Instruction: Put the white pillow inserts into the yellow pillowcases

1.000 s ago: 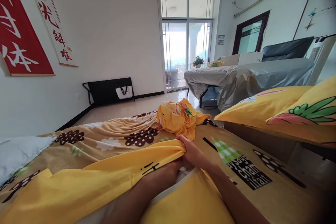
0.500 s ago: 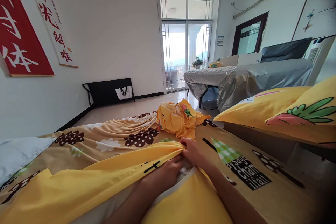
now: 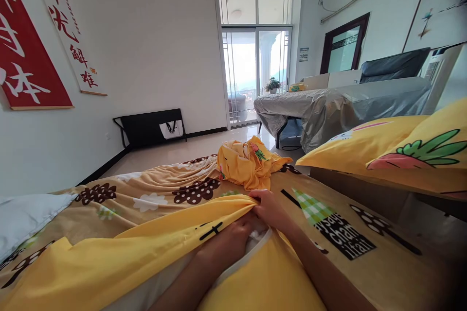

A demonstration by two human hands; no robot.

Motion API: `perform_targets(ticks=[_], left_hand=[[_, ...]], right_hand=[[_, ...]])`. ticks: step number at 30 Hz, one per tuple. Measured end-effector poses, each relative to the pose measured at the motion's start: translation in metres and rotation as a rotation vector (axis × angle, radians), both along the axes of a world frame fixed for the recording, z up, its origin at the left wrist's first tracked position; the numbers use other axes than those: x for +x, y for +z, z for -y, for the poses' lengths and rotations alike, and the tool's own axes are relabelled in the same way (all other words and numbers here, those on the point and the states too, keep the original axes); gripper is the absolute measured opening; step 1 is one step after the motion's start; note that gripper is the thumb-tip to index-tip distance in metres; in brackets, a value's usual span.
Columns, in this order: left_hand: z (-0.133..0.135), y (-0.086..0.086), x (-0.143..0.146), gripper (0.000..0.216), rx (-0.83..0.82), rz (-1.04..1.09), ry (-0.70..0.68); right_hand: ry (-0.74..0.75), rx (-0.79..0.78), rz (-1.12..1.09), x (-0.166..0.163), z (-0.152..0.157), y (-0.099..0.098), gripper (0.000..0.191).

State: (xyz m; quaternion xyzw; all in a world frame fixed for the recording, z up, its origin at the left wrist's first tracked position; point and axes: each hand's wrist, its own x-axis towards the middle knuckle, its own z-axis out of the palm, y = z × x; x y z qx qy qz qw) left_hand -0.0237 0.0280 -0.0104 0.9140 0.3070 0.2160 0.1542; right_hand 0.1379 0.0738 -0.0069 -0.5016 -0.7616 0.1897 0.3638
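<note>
A yellow pillowcase (image 3: 153,233) with a black printed mark stretches across the bed in front of me, its opening spread. My right hand (image 3: 272,210) is closed on the far corner of the case, pinching the cloth. My left hand (image 3: 241,233) reaches inside the opening, close to the right hand. Its fingers are curled and partly hidden by the cloth. White pillow material (image 3: 259,233) shows beside its knuckles, and it appears to grip the pillow's corner there. Past the hands lies a crumpled yellow cloth (image 3: 241,160) with a carrot print.
A patterned brown sheet (image 3: 146,187) covers the bed. At left lies a white pillow (image 3: 32,218); at right, yellow carrot-print pillows (image 3: 350,143) rest above the bed's edge. Beyond are a plastic-covered table (image 3: 292,102), a folded black frame (image 3: 146,129) by the wall and a glass door (image 3: 241,73).
My view has shifted slightly. Both hands keep nearly the same place and grip on the pillowcase and pillow.
</note>
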Motion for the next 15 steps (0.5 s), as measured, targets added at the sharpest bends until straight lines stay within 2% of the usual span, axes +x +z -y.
perform_targets(ticks=[4,8,15], left_hand=[[-0.006,-0.008,0.001,0.055,0.024,-0.027,0.028],[-0.008,-0.013,0.0,0.052,0.04,-0.099,0.098],[0.002,0.004,0.001,0.053,0.035,-0.166,0.109]], right_hand=[[0.074,0.044,-0.036,0.0,0.003,0.004,0.014],[0.101,-0.015,-0.093,-0.002,0.004,0.004,0.019],[0.114,0.001,-0.136,-0.007,-0.003,-0.013,0.023]])
